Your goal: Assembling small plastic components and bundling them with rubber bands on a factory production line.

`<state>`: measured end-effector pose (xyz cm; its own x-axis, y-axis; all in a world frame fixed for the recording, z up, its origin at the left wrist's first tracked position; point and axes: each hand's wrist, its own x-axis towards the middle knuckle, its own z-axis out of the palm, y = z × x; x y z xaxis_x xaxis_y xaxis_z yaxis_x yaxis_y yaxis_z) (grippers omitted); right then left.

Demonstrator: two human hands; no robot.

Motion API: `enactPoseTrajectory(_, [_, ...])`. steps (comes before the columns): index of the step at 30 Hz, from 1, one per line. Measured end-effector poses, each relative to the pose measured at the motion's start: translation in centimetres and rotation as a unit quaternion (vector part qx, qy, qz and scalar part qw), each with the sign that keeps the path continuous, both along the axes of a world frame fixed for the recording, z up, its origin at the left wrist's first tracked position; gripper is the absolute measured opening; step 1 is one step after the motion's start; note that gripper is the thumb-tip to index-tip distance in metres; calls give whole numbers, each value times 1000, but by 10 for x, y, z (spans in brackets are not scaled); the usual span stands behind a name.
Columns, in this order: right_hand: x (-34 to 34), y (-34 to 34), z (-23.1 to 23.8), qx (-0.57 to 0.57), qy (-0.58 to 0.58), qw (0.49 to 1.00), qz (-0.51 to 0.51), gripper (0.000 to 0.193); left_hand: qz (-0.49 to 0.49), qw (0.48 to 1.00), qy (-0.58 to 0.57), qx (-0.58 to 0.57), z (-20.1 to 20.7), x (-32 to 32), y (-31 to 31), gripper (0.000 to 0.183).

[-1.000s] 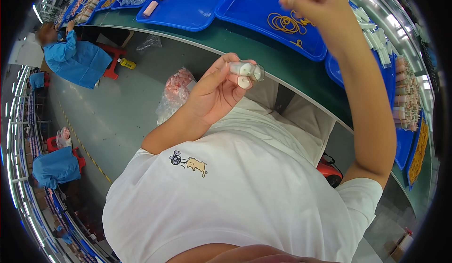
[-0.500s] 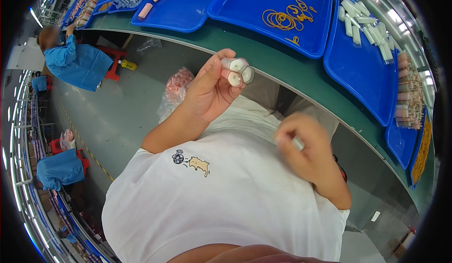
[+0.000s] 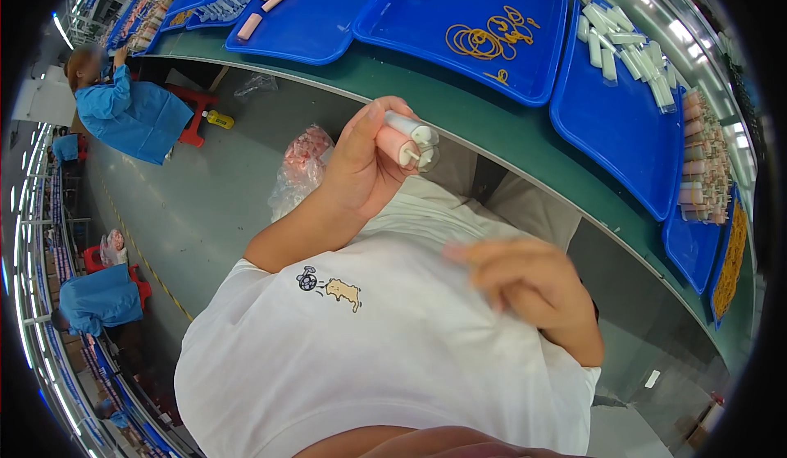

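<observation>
In front of my chest, my left hand (image 3: 361, 159) is closed round a small bundle of tubes. A pink tube (image 3: 394, 143) and a whitish tube (image 3: 405, 126) show in it, with white ends turned to the right; a clear tube end (image 3: 429, 157) sits beside them. Lower and to the right, my right hand (image 3: 529, 282) hangs in front of my shirt, apart from the bundle. Motion smears its fingers, so whether they hold anything cannot be made out.
Blue trays line the green table (image 3: 484, 142): one tray (image 3: 410, 23) holds yellow rubber bands and a white piece, another (image 3: 611, 138) several white tubes. Bundled tubes (image 3: 705, 159) lie far right. A plastic bag (image 3: 299, 167) stands below. A person in blue (image 3: 135, 118) sits left.
My left hand has tilted the bundle, so its sides show more and its ends face right. My right hand has moved slightly left, its fingers stretching leftward; a whitish spot seen there earlier no longer shows.
</observation>
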<state>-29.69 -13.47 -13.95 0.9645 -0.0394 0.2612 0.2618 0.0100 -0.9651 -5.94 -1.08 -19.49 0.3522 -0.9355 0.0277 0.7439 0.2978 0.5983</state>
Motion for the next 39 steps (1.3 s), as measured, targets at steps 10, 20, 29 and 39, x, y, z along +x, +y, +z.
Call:
enactPoseTrajectory(10, [60,7,26,-355,-23,894,-270,60,25,990,-107,85,22,-31,-16,35])
enactPoseTrajectory(20, [65,16,-6,-91,21,937,-338,48,24,996,45,76,29,-22,-19,26])
enactPoseTrajectory(29, [44,-10,-39,-218,-319,901,-198,11,-42,979,198,6,36,-17,-31,24])
enactPoseTrajectory(39, [51,9,-39,438,-166,882,-46,117,157,933,-315,-75,13,-28,-30,15])
